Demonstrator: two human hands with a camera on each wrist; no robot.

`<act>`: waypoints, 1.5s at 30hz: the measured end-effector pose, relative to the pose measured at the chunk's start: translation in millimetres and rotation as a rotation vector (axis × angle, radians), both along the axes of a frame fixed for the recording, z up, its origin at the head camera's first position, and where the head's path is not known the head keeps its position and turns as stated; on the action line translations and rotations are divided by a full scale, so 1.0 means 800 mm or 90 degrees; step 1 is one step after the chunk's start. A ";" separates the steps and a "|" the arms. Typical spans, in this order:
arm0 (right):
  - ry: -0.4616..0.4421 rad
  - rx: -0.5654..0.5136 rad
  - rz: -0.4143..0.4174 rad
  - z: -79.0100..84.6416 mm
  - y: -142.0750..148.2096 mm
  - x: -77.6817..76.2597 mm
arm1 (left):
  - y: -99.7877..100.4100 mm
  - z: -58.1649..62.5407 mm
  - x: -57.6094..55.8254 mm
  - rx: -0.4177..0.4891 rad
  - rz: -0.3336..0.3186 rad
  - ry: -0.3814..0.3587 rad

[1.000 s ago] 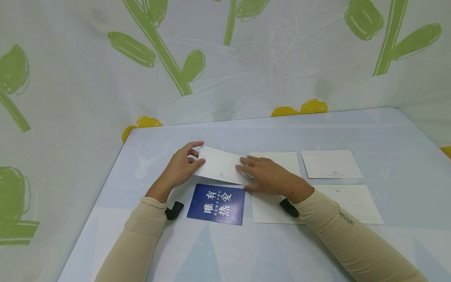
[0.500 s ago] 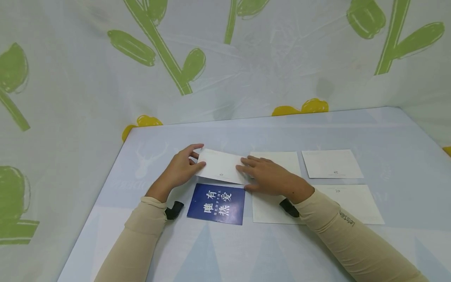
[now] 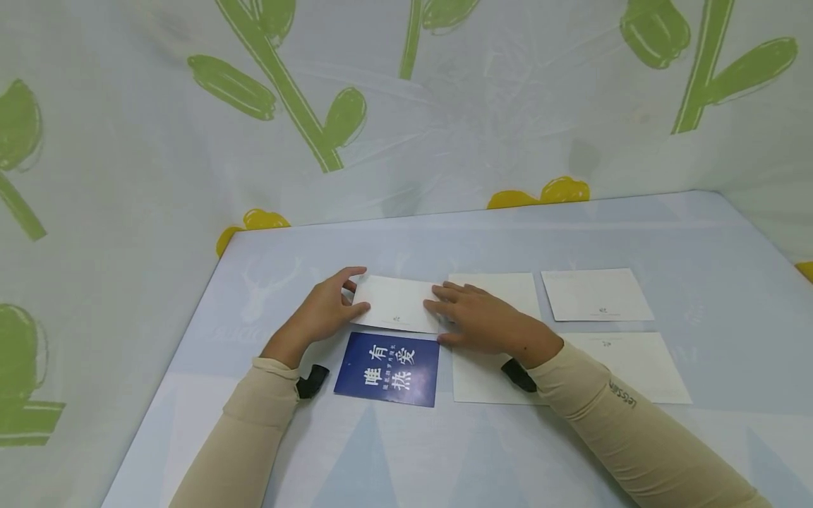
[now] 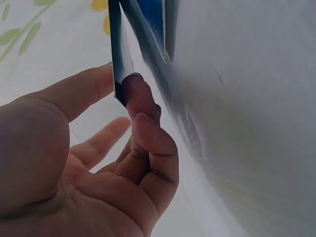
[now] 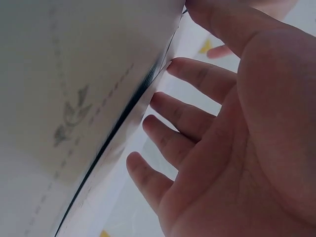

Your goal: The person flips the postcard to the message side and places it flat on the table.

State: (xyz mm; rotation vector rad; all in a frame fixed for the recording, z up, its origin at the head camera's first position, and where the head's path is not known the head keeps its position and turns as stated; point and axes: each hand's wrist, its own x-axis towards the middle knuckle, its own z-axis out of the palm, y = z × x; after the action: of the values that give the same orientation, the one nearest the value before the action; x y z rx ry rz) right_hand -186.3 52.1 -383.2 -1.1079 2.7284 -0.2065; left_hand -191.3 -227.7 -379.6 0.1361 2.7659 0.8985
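A white postcard with a small printed emblem lies slightly tilted in the head view, its left side raised. My left hand pinches its left end; in the left wrist view the card's edge sits between thumb and a fingertip. My right hand rests with extended fingers at the card's right end, partly hiding it. Those fingertips touch along the edge in the right wrist view, beside the emblem side of a card. Just below lies a blue postcard with white lettering.
Partly under my right hand and forearm are white cards: one behind, one in front, one at lower right. Another white card lies at upper right. A patterned cloth wall rises behind the table.
My left hand has lowered the card's left side toward the table, so the card lies flatter. The right hand has stayed nearly in place.
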 end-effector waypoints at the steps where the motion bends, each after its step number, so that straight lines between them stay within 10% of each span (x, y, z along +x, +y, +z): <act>1: -0.001 -0.001 0.002 0.000 0.000 0.000 | 0.000 0.000 0.000 -0.002 -0.002 -0.003; 45: -0.020 -0.004 -0.014 -0.002 -0.002 0.001 | 0.009 -0.006 0.006 -0.089 -0.010 0.025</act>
State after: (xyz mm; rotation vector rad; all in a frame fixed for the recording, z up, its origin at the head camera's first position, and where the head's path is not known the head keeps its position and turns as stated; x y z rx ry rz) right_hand -185.5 50.8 -384.6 -1.0670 2.7158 -0.2333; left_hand -186.2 -220.6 -384.6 0.1532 2.8480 0.7017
